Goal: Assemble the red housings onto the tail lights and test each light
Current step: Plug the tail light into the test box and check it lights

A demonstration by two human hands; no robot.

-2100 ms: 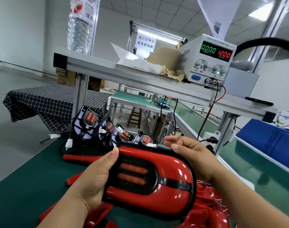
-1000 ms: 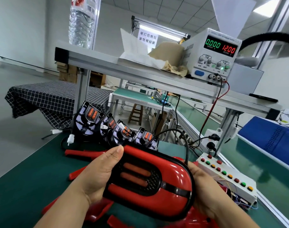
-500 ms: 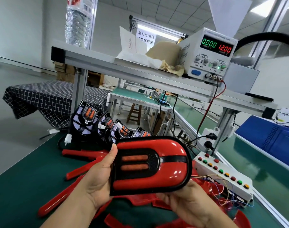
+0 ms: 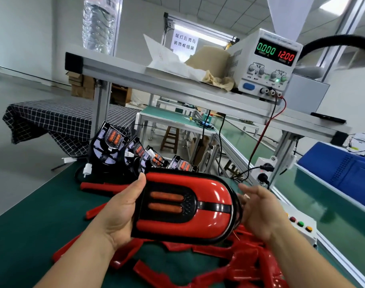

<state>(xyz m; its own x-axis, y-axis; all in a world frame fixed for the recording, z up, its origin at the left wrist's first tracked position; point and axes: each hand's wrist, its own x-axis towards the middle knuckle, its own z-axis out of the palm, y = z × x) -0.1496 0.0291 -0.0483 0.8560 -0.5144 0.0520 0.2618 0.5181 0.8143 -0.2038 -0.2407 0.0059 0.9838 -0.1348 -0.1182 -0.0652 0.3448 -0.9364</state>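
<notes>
- Our left hand [image 4: 119, 213] clamps the flat end of the tail light [image 4: 169, 204]. The thumb [image 4: 141, 181] curls over the upper edge, the palm lies against the end, and the other fingers are hidden beneath. This grip turns the lens up toward us for checking.
- Our right hand [image 4: 260, 210] sits at the rounded end with its fingers apart and relaxed, gripping nothing. We cannot tell whether they brush the rim. We judge it is there to steady the piece or to reach the wiring behind it.
- Between the two hands, the red housing [image 4: 214, 196] sits around the dark lens with a black edge showing all round. The fitting looks done, so we take testing to be the step in hand. The two orange bars look unlit.
- Just below our fingers lie the loose red housings [image 4: 246, 265], heaped within easy reach.
- Beyond the left thumb, the bare tail lights [image 4: 136, 150] lean in a row on the green mat [image 4: 42, 225], lenses toward us, waiting their turn.
- Just past the right hand is the button box [image 4: 299, 225]. Well above it, the power supply [image 4: 268, 63] shows zero current, which fits a lamp not yet connected.
</notes>
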